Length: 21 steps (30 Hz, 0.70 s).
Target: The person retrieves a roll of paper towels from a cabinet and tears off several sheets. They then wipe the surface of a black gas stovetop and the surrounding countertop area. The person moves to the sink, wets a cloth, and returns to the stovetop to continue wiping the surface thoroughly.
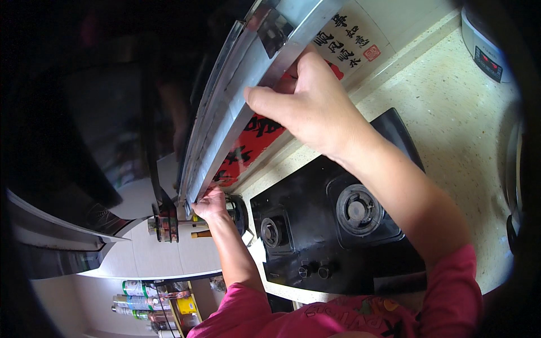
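Both my hands are raised to a long metal panel along the lower edge of a dark, glossy range hood. My right hand grips the panel's edge, thumb on its face and fingers curled behind it. Farther along, my left hand holds the panel's far end; its fingertips are partly hidden. Whether the panel is attached to the hood or loose cannot be told. Below my forearms lies a black gas cooktop with two burners and two knobs.
A speckled countertop surrounds the cooktop. An appliance with a lit display stands on it. Red wall decor with writing hangs behind the panel. A rack with jars and shelves of bottles are to the left.
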Tool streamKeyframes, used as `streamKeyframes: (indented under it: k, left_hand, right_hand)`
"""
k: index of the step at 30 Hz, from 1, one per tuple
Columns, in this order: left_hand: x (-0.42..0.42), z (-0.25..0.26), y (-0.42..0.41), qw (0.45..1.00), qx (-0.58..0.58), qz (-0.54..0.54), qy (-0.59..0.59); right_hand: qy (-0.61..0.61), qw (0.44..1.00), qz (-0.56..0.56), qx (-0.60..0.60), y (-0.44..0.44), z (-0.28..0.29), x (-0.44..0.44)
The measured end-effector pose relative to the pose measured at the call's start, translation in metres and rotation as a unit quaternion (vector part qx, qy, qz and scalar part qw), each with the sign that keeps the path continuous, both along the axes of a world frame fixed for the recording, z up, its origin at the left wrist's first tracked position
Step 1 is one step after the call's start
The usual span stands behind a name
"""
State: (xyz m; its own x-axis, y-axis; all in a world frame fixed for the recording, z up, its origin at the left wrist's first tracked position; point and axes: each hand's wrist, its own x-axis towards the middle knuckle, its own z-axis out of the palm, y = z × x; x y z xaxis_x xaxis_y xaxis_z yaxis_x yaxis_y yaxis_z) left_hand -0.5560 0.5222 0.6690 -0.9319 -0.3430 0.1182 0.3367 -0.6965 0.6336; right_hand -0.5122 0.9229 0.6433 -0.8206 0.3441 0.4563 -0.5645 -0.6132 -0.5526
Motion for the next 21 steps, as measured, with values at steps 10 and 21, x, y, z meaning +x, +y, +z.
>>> streamKeyframes:
  k: [10,21]
  left_hand:
    - [-0.001,-0.006,-0.001,0.999,0.014,-0.038,-0.012]
    - [0.004,-0.003,0.004,0.999,0.0,0.025,-0.037]
  right_hand:
    - [-0.017,0.998,-0.024,-0.048,-0.006,0.005,0.017]
    - [-0.037,0.999,-0.003,0.003,0.0,-0.006,0.012]
